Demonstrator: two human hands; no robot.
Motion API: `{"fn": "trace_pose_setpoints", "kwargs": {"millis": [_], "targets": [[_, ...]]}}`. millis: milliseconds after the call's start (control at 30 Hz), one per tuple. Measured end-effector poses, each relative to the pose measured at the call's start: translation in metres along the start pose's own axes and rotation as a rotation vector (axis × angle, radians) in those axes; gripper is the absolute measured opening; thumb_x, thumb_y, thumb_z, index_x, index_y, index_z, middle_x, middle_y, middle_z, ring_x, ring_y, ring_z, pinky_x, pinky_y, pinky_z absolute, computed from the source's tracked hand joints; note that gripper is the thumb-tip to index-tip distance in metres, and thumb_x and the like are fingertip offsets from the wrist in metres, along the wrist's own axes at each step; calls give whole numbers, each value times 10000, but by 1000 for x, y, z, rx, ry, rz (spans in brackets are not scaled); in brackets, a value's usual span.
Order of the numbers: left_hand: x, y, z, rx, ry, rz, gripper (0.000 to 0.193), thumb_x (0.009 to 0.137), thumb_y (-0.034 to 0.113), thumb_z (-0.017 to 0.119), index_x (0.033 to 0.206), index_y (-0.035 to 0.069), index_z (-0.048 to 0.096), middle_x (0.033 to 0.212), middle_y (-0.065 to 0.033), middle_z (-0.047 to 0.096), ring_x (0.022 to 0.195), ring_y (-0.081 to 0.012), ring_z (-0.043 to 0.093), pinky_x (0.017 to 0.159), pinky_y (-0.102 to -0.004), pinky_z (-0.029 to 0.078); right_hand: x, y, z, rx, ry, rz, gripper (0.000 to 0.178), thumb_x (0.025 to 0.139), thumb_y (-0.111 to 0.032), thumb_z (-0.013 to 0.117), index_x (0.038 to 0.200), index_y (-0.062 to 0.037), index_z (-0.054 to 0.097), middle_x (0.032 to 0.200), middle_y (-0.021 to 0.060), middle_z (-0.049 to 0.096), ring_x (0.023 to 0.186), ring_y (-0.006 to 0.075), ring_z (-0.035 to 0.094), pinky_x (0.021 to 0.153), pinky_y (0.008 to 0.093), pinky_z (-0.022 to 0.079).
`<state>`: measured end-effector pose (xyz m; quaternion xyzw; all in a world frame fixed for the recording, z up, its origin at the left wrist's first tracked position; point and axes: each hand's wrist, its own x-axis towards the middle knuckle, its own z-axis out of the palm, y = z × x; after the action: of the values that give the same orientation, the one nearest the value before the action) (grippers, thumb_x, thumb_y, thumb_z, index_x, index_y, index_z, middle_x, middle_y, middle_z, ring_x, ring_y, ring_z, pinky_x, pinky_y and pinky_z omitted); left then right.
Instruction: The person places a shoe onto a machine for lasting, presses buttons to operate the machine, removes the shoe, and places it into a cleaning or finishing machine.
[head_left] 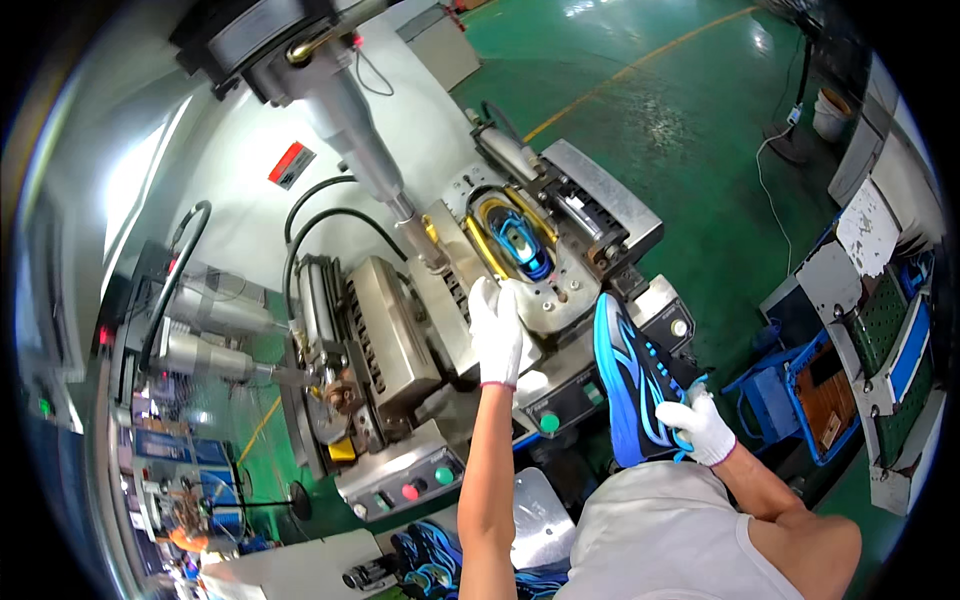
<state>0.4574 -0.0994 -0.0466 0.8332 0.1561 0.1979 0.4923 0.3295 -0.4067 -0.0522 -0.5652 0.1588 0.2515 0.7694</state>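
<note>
My right hand (700, 428), in a white glove, grips a blue and black sneaker (630, 380) near its heel end. The sneaker is tilted on its side, and its blue sole edge faces left. My left hand (496, 335), also gloved, reaches over the front of the metal press machine (440, 310) with its fingers stretched out and nothing seen in them. Just beyond those fingertips, another blue and black shoe (522, 240) sits in the machine's right station between yellow-edged side pads (487, 250).
Left of that station is a second one with a metal block (385, 320). Green button (549, 422) and red button (411, 492) line the front panels. More sneakers (425, 555) lie below, left of my body. A blue-framed cart (800, 390) stands at right.
</note>
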Motion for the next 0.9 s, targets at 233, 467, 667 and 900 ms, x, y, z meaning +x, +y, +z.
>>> {"fn": "trace_pose_setpoints", "kwargs": {"millis": [233, 467, 667, 900], "targets": [[135, -74, 138, 660, 64, -285, 877, 938, 415, 642, 1559, -76, 264, 1453, -353, 489, 1318, -463, 538, 1115, -475, 427, -2, -18, -37, -51, 186, -134, 222, 790, -93, 825, 800, -25, 614, 639, -37, 539, 540, 43, 463, 472, 258, 347], [168, -80, 91, 54, 17, -315, 349, 926, 283, 689, 1060, -36, 642, 966, -164, 717, 871, -258, 694, 779, -403, 545, 26, -22, -44, -120, 175, 18, 190, 829, -113, 796, 938, 18, 712, 797, -13, 634, 689, 82, 550, 626, 301, 463], [18, -21, -30, -246, 20, -239, 395, 974, 258, 663, 1280, 15, 604, 1103, -62, 653, 952, -121, 581, 795, -322, 499, 93, -60, 9, -563, 31, -454, 471, 849, -269, 822, 1161, 51, 674, 1015, 88, 731, 860, 174, 663, 802, 353, 556], [-202, -20, -138, -259, 21, -476, 371, 940, 74, 635, 1302, 21, 576, 988, 2, 562, 870, -64, 491, 769, -234, 445, 308, -159, 178, -898, -201, -442, 401, 799, -274, 792, 1062, 10, 687, 1016, 167, 720, 904, 252, 695, 831, 371, 570]]}}
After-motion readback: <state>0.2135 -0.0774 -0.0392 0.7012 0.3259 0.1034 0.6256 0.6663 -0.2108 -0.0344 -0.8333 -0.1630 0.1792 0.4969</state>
